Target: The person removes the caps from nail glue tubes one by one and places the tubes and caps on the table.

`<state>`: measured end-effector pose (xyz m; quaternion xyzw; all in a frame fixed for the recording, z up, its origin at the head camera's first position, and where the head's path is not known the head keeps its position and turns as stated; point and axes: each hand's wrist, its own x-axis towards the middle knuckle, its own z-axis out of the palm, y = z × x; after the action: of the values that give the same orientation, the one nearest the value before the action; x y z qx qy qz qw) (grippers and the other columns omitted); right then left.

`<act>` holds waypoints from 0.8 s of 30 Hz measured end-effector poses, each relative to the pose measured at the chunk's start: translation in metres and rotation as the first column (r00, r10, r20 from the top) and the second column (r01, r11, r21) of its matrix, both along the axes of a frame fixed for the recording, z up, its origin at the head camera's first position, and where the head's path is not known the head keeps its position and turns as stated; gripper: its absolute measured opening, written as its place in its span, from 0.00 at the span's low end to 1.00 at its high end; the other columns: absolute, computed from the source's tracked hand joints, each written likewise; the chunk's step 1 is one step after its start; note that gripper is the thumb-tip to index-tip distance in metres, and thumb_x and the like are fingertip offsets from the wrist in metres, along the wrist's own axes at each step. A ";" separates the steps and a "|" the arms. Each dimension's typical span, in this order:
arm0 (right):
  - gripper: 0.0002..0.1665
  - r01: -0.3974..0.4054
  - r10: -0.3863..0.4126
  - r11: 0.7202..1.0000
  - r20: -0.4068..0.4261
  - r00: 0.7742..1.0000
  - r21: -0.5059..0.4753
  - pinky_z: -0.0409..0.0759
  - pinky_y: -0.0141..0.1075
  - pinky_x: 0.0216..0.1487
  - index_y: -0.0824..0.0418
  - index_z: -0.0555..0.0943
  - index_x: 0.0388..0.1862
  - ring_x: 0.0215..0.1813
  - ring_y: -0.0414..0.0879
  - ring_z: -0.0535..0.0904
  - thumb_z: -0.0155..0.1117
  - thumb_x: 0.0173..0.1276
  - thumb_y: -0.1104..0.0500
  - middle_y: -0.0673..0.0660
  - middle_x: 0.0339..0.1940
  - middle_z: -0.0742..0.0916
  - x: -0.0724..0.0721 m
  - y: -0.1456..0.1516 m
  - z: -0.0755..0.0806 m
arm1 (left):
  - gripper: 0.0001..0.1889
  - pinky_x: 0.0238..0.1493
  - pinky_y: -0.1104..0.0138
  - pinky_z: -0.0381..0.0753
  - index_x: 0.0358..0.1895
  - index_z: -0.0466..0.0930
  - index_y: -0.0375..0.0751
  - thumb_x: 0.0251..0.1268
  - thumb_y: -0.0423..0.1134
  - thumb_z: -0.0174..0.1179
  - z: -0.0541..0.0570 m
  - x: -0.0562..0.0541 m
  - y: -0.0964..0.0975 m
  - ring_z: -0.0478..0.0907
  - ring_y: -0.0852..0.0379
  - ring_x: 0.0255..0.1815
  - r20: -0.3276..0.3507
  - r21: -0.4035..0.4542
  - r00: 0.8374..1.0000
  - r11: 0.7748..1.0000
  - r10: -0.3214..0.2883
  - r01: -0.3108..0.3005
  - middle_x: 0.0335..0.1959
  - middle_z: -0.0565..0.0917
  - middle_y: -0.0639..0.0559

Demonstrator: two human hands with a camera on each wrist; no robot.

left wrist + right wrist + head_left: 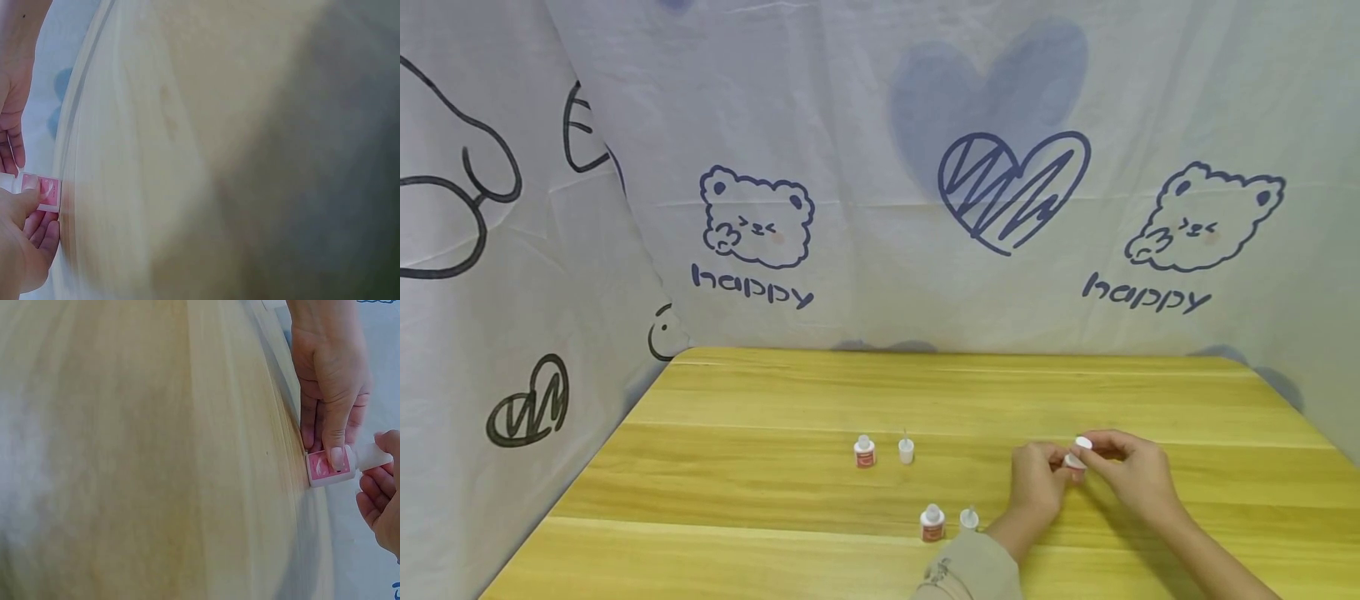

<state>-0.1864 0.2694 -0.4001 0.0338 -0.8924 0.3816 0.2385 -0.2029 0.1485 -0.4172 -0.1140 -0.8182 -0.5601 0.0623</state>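
A small white glue-type bottle with a pink label is between both hands at the right of the table. My left hand grips its body, the thumb lying across the label in both wrist views. The bottle's white cap is pinched by the fingers of my right hand. In the right wrist view the cap sits at the bottle's neck; whether it is screwed tight I cannot tell. The bottle's base looks to be on or just above the tabletop.
On the wooden table two similar bottles stand uncapped, one farther back and one nearer. Beside each is a white cap, the back one and the front one, thin applicators pointing up. A printed cloth hangs behind.
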 end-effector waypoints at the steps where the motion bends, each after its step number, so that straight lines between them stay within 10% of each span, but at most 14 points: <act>1: 0.08 -0.004 0.004 1.000 0.001 1.000 0.002 0.76 0.19 0.29 0.68 0.84 0.34 0.28 0.22 0.74 0.70 0.55 0.66 0.61 0.27 0.88 0.000 0.000 0.000 | 0.03 0.22 0.85 0.69 0.24 0.87 0.38 0.45 0.27 0.69 0.000 0.000 0.000 0.72 0.76 0.20 0.004 0.002 1.000 1.000 0.000 0.000 0.22 0.87 0.52; 24: 0.10 -0.108 0.107 0.994 0.031 0.994 0.035 0.78 0.25 0.28 0.69 0.83 0.41 0.30 0.23 0.75 0.64 0.60 0.67 0.62 0.31 0.87 0.001 0.004 0.002 | 0.03 0.20 0.85 0.68 0.24 0.87 0.38 0.47 0.27 0.67 -0.004 -0.002 0.001 0.69 0.76 0.19 0.041 0.017 0.999 1.000 -0.018 0.017 0.21 0.86 0.52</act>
<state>-0.1852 0.2737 -0.3981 0.0805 -0.8994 0.3781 0.2039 -0.2051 0.1494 -0.4207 -0.1090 -0.8136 -0.5696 0.0414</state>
